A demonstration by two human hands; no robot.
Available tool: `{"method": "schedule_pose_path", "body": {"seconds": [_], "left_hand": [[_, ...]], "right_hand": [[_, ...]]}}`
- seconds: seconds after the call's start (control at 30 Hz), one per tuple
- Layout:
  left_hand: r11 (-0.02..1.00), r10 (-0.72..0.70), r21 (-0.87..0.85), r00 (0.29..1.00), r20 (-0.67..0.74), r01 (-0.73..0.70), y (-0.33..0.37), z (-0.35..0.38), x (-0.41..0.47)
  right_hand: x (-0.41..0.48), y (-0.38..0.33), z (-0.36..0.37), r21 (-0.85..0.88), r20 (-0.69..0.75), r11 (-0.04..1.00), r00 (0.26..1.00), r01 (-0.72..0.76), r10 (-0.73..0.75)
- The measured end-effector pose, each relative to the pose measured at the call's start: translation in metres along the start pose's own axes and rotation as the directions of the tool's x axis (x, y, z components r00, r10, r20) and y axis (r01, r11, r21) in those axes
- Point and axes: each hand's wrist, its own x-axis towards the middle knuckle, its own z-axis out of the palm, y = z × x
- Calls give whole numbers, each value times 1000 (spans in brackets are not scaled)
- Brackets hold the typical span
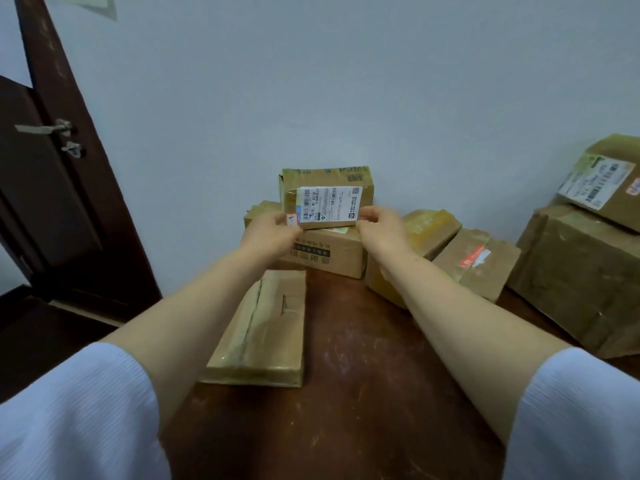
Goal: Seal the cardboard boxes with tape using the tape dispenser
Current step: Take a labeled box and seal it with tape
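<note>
Head view: the left grip [273,233] and the right grip [379,226] each pinch a lower corner of the labelled box [327,180], the left at its left corner, the right at its right. Directly under the labelled box sits a printed box [325,259]; whether the two touch is unclear. Nearer than the labelled box a flat box [263,330] lies on the brown surface [363,375], and to its right lie more taped boxes [478,261].

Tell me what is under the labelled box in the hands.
Under the labelled box lies a printed box. The left hand and right hand cover its top edge.
</note>
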Motion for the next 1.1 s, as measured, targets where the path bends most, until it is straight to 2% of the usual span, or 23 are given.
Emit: {"method": "schedule_pose_path", "body": {"seconds": [0.1, 0.17, 0.33, 0.53, 0.63, 0.73, 0.93, 1.1], "left_hand": [[984, -93, -161, 991, -95, 77, 9, 8, 39], [973, -144, -202, 980, -139, 115, 11, 12, 59], [930, -198, -338, 971, -136, 143, 9, 27, 97], [917, -204, -380, 961, -187, 121, 5, 37, 107], [906, -221, -405, 955, -198, 126, 4, 33, 103], [893, -210, -442, 950, -231, 90, 2, 22, 90], [874, -151, -485, 941, -304, -16, 6, -7, 25], [860, -85, -504, 948, -306, -86, 11, -22, -59]], "right_hand": [[34, -6, -6, -11, -34, 999, 999, -37, 37], [53, -7, -9, -15, -35, 998, 997, -68, 67], [94, 1, -5, 23, 5, 989, 989, -148, 148], [115, 10, 5, 142, 71, 967, 977, -210, 202], [114, 10, 2, 202, 62, 960, 980, -197, 188], [101, 8, -4, 201, 3, 969, 989, -145, 147], [28, -5, -24, 135, -88, 990, 996, 37, -25], [-58, -6, -49, 218, -100, 975, 995, 46, -24]]}}
